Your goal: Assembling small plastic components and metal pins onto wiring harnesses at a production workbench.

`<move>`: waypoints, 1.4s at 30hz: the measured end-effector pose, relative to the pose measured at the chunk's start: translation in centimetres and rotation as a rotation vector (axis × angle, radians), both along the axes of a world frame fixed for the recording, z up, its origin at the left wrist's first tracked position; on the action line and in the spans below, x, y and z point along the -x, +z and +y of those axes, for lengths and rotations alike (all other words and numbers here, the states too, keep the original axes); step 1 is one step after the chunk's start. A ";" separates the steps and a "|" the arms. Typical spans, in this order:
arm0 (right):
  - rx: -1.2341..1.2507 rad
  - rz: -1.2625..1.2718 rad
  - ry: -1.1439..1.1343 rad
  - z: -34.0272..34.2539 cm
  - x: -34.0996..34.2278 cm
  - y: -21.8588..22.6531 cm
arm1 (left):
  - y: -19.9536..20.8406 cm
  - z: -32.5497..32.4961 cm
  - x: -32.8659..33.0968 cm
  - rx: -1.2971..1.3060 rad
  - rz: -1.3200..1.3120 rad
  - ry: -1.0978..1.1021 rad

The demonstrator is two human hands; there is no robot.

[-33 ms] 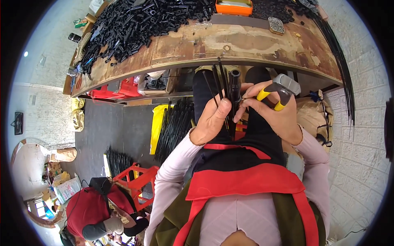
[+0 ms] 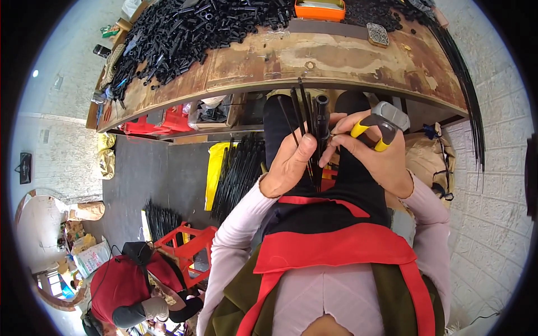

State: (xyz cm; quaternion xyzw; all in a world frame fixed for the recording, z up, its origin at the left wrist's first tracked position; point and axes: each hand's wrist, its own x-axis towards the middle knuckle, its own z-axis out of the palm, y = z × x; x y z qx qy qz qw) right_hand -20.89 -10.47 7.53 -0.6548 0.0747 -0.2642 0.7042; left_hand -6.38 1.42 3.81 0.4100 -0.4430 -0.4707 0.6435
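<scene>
Over my lap, my left hand (image 2: 287,171) is closed around several thin black rods (image 2: 295,109) and a thicker black tube (image 2: 321,116) with a round open top. The rods stick up past my fingers and their lower ends show below. My right hand (image 2: 385,168) has a hammer (image 2: 394,116) tucked in it, grey head uppermost, with a yellow and black handle. The thumb and fingertips of that hand are pinched together against the side of the tube. Whatever is between those fingertips is too small to make out.
Ahead stands a worn wooden bench (image 2: 336,61) bearing a heap of black tubular parts (image 2: 185,39), an orange box (image 2: 319,10) and a small tray (image 2: 377,35). Bundled black rods (image 2: 241,173) lie on the floor at left. A co-worker (image 2: 126,291) sits behind a red stool (image 2: 193,252).
</scene>
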 end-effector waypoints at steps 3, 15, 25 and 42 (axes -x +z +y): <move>-0.118 0.060 -0.041 0.4 0.1 0.5 | 0.4 0.1 0.1 -0.015 0.011 -0.004; -0.137 0.014 -0.035 0.4 0.0 0.4 | 0.2 -0.1 -0.1 0.032 -0.057 -0.007; 0.226 0.091 -0.086 -2.9 -1.5 0.1 | -0.9 -1.3 -0.2 -0.002 0.152 -0.026; -0.064 0.857 0.562 -5.9 3.1 5.8 | -1.9 -2.2 -0.7 0.027 0.123 -0.091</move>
